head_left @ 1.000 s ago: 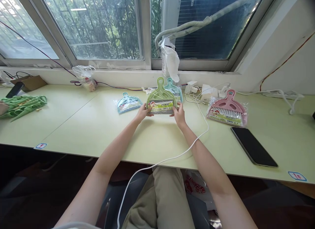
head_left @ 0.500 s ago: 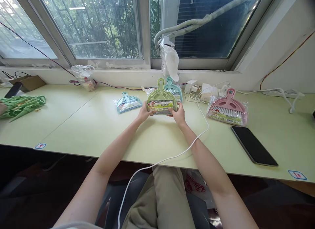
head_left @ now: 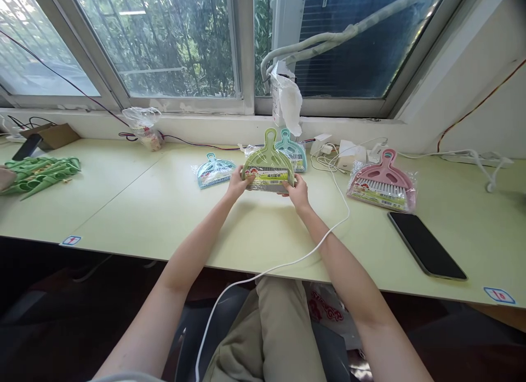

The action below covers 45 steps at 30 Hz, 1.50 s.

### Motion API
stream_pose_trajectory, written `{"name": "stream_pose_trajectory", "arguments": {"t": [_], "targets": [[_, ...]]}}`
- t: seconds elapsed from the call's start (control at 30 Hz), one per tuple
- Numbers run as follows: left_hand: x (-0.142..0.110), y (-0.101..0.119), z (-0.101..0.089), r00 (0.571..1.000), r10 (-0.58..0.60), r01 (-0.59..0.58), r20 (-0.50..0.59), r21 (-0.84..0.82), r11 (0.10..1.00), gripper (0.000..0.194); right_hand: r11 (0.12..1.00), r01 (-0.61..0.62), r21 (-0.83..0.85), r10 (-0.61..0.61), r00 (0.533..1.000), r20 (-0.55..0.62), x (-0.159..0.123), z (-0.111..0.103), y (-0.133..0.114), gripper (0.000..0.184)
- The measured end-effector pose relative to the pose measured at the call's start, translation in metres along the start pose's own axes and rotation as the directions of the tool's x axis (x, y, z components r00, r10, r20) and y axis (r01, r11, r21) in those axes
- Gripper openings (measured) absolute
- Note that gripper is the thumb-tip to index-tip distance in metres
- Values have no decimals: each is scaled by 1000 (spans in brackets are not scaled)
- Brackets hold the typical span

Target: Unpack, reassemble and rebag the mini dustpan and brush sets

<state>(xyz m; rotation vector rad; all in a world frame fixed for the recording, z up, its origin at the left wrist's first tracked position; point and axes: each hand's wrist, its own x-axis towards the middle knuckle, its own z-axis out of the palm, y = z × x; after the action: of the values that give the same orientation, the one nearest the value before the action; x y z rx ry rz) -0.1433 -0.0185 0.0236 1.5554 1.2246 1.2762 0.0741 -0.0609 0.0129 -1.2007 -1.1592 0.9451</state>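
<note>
Both my hands grip a green dustpan and brush set in clear wrapping, held upright with its handle up. My left hand is closed on its left lower corner, thumb on the front. On the right lower corner, my right hand is closed the same way. Partly hidden behind it is a blue-green dustpan and brush set. A light blue wrapped set lies left of my left hand. Off to the right rests a pink wrapped set.
A black phone lies front right on the pale table. A white cable crosses my right forearm. Chargers sit by the wall. Far left are green folded pieces, part of another person's hand and a cardboard box.
The green set has turned slightly and shifted a little left against the blue-green one, which shows more now. My hands keep their hold. The whole view has moved slightly.
</note>
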Motion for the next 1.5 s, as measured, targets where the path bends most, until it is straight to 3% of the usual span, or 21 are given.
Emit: {"name": "stream_pose_trajectory", "arguments": {"t": [0.2, 0.37, 0.47, 0.6, 0.7, 0.9, 1.07, 1.2, 1.27, 1.33, 1.4, 1.5], "targets": [[-5, 0, 3, 999, 46, -41, -19, 211, 977, 41, 997, 5, -72, -6, 1000, -1, 2, -6, 4, 45], [-6, 4, -3, 998, 27, -4, -48, 424, 906, 35, 992, 12, -129, -7, 999, 36, 1, -3, 9, 45], [-3, 5, -15, 999, -6, 23, -33, 543, 839, 38, 958, 41, -283, -28, 998, 52, 0, -1, 12, 40], [3, 6, -40, 998, -49, 16, 35, 630, 776, 40, 839, 123, -529, -79, 991, 106, 1, 0, 15, 28], [8, 2, -61, 992, -121, 71, 25, 690, 720, 42, 838, 158, -522, -57, 977, 204, 0, 0, 15, 28], [12, -1, -105, 954, -266, 285, -135, 680, 676, 52, 887, 151, -437, -22, 958, 286, -3, 3, 13, 34], [9, 1, -136, 895, -293, 443, -336, 743, 501, 48, 822, 217, -526, 2, 924, 383, -6, 2, 8, 28], [6, 1, -143, 826, -335, 555, -453, 759, 340, 42, 787, 282, -549, -16, 899, 438, -8, 1, 6, 30], [5, 2, -139, 814, -296, 577, -501, 760, 300, 48, 786, 285, -549, -12, 894, 447, -8, 1, 5, 30], [3, 6, -133, 838, -167, 545, -519, 783, 301, 60, 785, 284, -551, -8, 893, 450, -8, 1, 5, 29], [2, 12, -127, 887, -30, 441, -460, 826, 352, 65, 784, 283, -553, -6, 893, 450, -9, 1, 4, 28], [-2, 18, -119, 989, -28, 143, -147, 865, 481, 56, 786, 278, -552, -2, 894, 447, -9, 1, 2, 28]]}}
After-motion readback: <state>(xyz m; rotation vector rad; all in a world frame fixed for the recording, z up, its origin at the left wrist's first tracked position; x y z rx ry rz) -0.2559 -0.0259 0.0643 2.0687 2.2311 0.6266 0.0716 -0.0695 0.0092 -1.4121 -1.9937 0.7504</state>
